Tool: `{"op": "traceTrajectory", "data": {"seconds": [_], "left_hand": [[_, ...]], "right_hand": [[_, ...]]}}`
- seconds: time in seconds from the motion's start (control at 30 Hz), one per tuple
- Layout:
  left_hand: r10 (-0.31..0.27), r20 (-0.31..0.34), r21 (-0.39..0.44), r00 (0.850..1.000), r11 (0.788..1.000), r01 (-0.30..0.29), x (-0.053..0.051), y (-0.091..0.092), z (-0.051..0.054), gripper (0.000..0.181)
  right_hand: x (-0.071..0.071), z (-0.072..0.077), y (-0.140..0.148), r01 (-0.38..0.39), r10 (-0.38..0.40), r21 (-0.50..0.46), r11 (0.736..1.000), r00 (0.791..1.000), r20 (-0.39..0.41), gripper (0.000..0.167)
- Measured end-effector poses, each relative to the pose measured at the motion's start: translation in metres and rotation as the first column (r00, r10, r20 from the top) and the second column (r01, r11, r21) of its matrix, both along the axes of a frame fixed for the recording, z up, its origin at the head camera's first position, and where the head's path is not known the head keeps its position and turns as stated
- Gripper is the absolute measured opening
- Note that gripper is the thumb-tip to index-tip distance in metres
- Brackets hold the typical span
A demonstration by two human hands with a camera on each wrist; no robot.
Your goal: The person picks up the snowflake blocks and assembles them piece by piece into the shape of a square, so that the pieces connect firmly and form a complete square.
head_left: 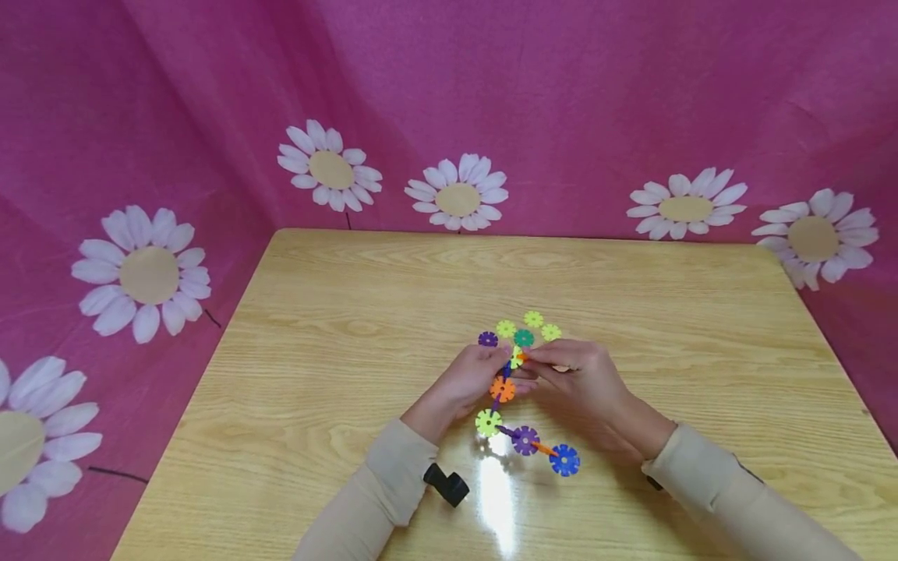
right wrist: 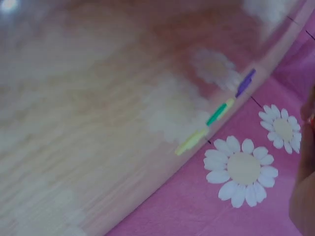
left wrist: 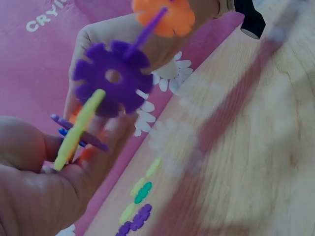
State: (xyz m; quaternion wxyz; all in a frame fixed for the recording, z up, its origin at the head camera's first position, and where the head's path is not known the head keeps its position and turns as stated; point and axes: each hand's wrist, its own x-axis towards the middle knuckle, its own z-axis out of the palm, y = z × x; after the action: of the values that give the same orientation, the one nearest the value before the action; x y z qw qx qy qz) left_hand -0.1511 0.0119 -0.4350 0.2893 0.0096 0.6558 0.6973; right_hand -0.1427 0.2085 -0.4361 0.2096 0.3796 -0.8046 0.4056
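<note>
Beige sleeves (head_left: pixel 368 499) foremost; left hand (head_left: pixel 464 382) grips partly built disc chain (head_left: pixel 482 428), right hand (head_left: pixel 588 375) pinches orange disc (head_left: pixel 522 357); loose discs (head_left: pixel 519 340) remain unjoined.

Indoor tabletop nook; home room or makeshift studio, could not tell which. Pink cloth (head_left: pixel 561 93) hung behind the table (head_left: pixel 337 312) and showed along both sides, booth-like. Large white daisies (head_left: pixel 150 275) patterned it; white lettering (left wrist: pixel 43 18), partly cut off, on pink too. Tabletop pale, glossy wood grain, bright glare (head_left: pixel 496 499) near front. Colourful notched discs (head_left: pixel 523 338) gave it a playroom look.
</note>
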Motion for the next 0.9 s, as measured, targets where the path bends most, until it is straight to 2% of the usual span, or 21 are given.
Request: {"op": "traceTrajectory", "data": {"seconds": [0.1,0.17,0.33,0.5,0.63,0.77,0.83,0.9], "left_hand": [[-0.027,0.083,0.159,0.996,0.987,0.014,-0.003,0.002,-0.003,0.044],[-0.050,0.105,0.222,0.993,0.975,0.025,-0.004,0.003,-0.001,0.044],[-0.067,0.120,0.240,0.990,0.970,0.036,-0.004,0.005,0.004,0.046],[-0.089,0.094,0.250,0.992,0.966,0.063,-0.002,0.002,0.002,0.049],[-0.088,0.092,0.260,0.992,0.964,0.061,-0.003,0.001,-0.003,0.044],[-0.086,0.105,0.268,0.991,0.962,0.055,-0.003,-0.001,-0.004,0.048],[-0.085,0.110,0.254,0.990,0.966,0.055,-0.004,-0.003,-0.004,0.052],[-0.080,0.117,0.243,0.990,0.969,0.050,-0.005,-0.005,-0.005,0.056]], "right_hand": [[-0.003,0.004,0.003,-0.013,0.012,0.007,1.000,0.998,0.069,0.031],[-0.004,0.007,0.004,-0.011,0.009,0.017,1.000,0.994,0.106,0.028],[-0.002,0.015,0.001,0.007,-0.020,0.062,0.998,0.975,0.222,0.023],[-0.005,0.019,-0.001,0.030,-0.059,0.089,0.996,0.940,0.336,0.030],[-0.009,0.020,-0.003,0.021,-0.050,0.079,0.997,0.924,0.380,0.031],[-0.014,0.023,0.001,-0.023,-0.016,0.093,0.995,0.913,0.408,0.032],[-0.022,0.025,0.008,0.000,-0.058,0.136,0.991,0.903,0.426,0.030],[-0.032,0.026,0.018,0.066,-0.156,0.213,0.975,0.886,0.437,0.026]]}}
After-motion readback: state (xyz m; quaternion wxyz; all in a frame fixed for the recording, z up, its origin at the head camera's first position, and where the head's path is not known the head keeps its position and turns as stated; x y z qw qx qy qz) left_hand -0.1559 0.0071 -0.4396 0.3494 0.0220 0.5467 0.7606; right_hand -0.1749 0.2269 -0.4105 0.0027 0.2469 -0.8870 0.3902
